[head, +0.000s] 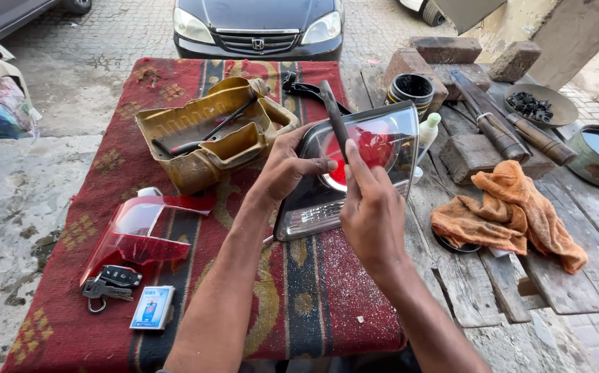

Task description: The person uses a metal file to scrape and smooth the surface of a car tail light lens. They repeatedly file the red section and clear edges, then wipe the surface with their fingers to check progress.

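We see both hands at a car tail-light unit (354, 173), which stands tilted on edge on a red patterned rug (313, 290) spread over the wooden tabletop (575, 276). The left hand (287, 167) grips the unit's left rim, fingers curled around it and the thumb laid across the clear lens. The right hand (372, 211) holds a dark, flat, blade-like tool (334, 121), pinching it between thumb and fingers, the tool upright against the front of the lens.

Containers noted:
- A cut-open yellow plastic jug (209, 135) lies on the rug behind the left hand; inside it rests a long slim dark tool (209, 131).
- A shallow metal dish (555, 110) at the far right of the tabletop holds a heap of small black parts (530, 105).
- A round metal bowl (589, 162) just beside it holds a dark liquid.
- A black ribbed round cup (412, 90) stands behind the light unit; we cannot tell its contents.
- A small white squeeze bottle (427, 131) with a pale green cap stands close by the unit's right side.

Elsewhere: a loose red lens piece (140, 235) lies on the rug to the left, with car keys (113, 283) and a small blue-and-white box (152, 307) near it. An orange cloth (513, 214) is crumpled on the planks, partly covering a dark dish. Bricks (448, 50) and wooden-handled tools (499, 131) sit at the back. A dark car (258, 27) is parked beyond.
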